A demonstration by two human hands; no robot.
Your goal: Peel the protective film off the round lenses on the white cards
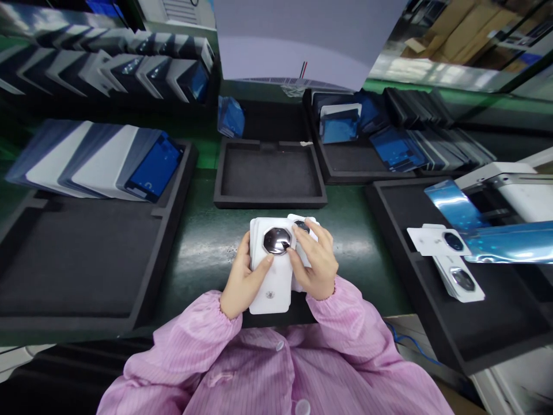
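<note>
My left hand [246, 279] grips a small stack of white phone back covers [279, 288] from its left side, thumb lying on the top one. The top cover carries a dark, shiny octagonal camera window [277, 241] and a small round mark lower down. My right hand [315, 259] is closed around the right edge of the covers, with thumb and index finger beside the camera window. Partly hidden behind that hand is another white back cover [301, 220] with its own dark camera window. Its lower part shows under my right palm.
A black foam tray [270, 203] stands ahead. The left tray [64, 259] holds a leaning row of white and blue-filmed panels [103, 158]. In the right tray [466, 340] lie more white back covers [460, 276] and blue film [510, 242]. More filled trays stand behind.
</note>
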